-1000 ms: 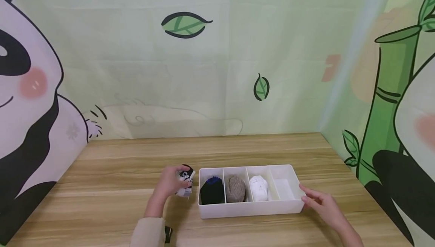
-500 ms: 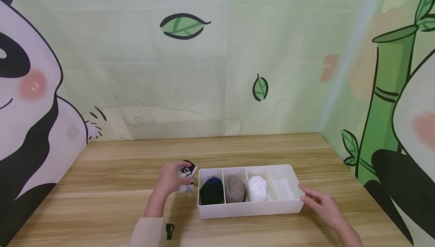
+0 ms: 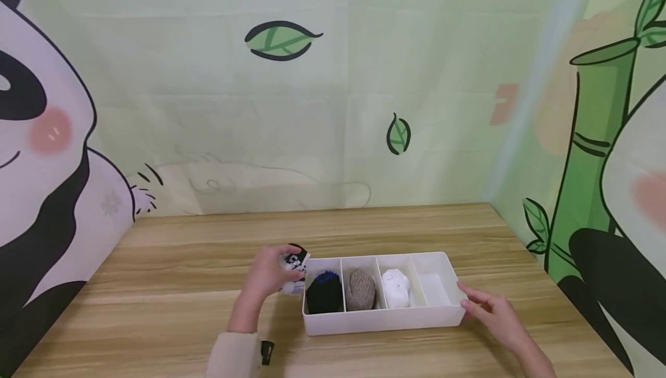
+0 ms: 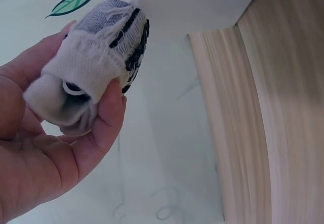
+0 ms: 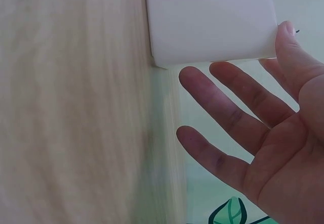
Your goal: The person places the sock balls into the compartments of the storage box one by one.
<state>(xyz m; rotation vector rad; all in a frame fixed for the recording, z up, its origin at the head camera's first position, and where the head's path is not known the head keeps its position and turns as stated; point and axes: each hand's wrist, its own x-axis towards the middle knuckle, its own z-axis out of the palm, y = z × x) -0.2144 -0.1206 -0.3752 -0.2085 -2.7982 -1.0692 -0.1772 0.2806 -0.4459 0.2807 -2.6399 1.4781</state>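
Note:
A rolled white, grey and black sock point(image 4: 96, 52) with loose threads is pinched between the thumb and fingers of my left hand point(image 3: 264, 271). It is held up at the left end of a white divided box point(image 3: 385, 323), overlapping its left rim in the head view; whether it touches cannot be told. From left to right the compartments hold a black bundle point(image 3: 325, 294) with a blue top, a ribbed taupe bundle point(image 3: 361, 289) and a white bundle point(image 3: 396, 288). The rightmost compartment shows its bare floor point(image 3: 438, 290). My right hand point(image 3: 491, 310), fingers spread and fairly straight, touches the box's right end.
The box stands on a wood-grain table point(image 3: 171, 285). A cloth backdrop point(image 3: 322, 135) with pandas, leaves and bamboo rises behind and at both sides. A small black piece point(image 3: 267, 352) shows beside the left sleeve point(image 3: 235, 355).
My left hand has lifted slightly and moved right with the sock, reaching the box's left rim in the head view. My right hand and the box have stayed put.

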